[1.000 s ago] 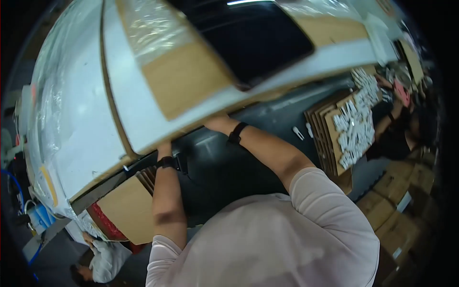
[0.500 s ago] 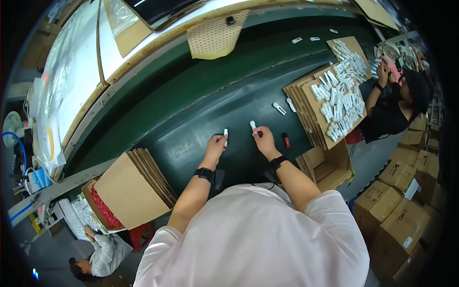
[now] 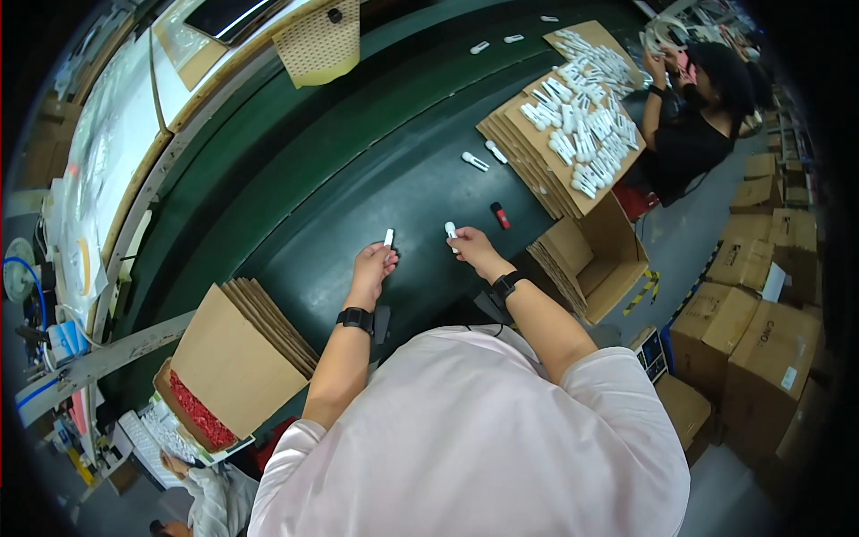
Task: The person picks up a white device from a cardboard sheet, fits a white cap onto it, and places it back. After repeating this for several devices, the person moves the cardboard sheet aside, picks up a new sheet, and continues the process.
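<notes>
My left hand (image 3: 371, 268) pinches a slim white stick-like piece (image 3: 388, 238), its upper end showing above the fingers. To its right, my right hand (image 3: 477, 249) is closed on a white round-headed piece (image 3: 450, 230), with the lower part partly covered by the fingers. The two pieces are apart, held over the dark green work surface (image 3: 331, 242). Beyond my right hand lies a small red-and-black tube-shaped item (image 3: 499, 216). Farther off, a white round-headed piece with a slotted body (image 3: 475, 162) rests beside another white piece (image 3: 496, 152), near the cardboard.
Many white pieces (image 3: 582, 134) lie heaped on stacked cardboard (image 3: 510, 116) at right, above an open carton (image 3: 617, 242). At left, cardboard sheets (image 3: 237, 353) stand by a box of red parts (image 3: 192, 407). A co-worker (image 3: 693, 125) works at far right, another (image 3: 215, 492) lower left.
The view has shifted, so the surroundings sit farther left and higher at the right. Both hands are nearer me relative to the red-and-black item, still holding their white pieces apart.
</notes>
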Demonstrator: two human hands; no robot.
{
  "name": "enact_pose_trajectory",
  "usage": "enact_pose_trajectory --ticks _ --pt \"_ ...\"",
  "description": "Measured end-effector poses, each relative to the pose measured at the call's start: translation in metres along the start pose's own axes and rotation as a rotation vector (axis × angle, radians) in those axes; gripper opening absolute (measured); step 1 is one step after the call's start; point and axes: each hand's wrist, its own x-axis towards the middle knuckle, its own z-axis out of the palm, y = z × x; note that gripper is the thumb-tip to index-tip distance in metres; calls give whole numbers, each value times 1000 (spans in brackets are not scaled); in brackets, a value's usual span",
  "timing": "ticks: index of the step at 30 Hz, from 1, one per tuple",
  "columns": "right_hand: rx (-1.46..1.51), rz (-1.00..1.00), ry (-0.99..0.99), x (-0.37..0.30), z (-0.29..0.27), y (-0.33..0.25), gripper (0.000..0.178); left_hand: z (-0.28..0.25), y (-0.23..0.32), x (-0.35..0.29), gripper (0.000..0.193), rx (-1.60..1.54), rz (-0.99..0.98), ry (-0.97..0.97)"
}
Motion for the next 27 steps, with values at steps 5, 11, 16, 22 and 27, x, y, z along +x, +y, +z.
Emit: enact_pose_trajectory --ticks 5,11,16,22,27 --pt "73 176 -3 -19 -14 -1 15 -4 -13 2 25 9 -12 -32" --pt "136 159 56 -13 -31 -10 14 -1 -29 -2 25 4 -65 -49" --pt "146 23 44 15 -56 -49 14 9 -27 -5 24 5 -50 -12" --pt "249 -266 432 22 -97 -34 24 50 -16 2 21 -32 -15 33" --pt "-180 -550 287 -11 -177 80 29 111 -9 25 20 -11 -48 90"
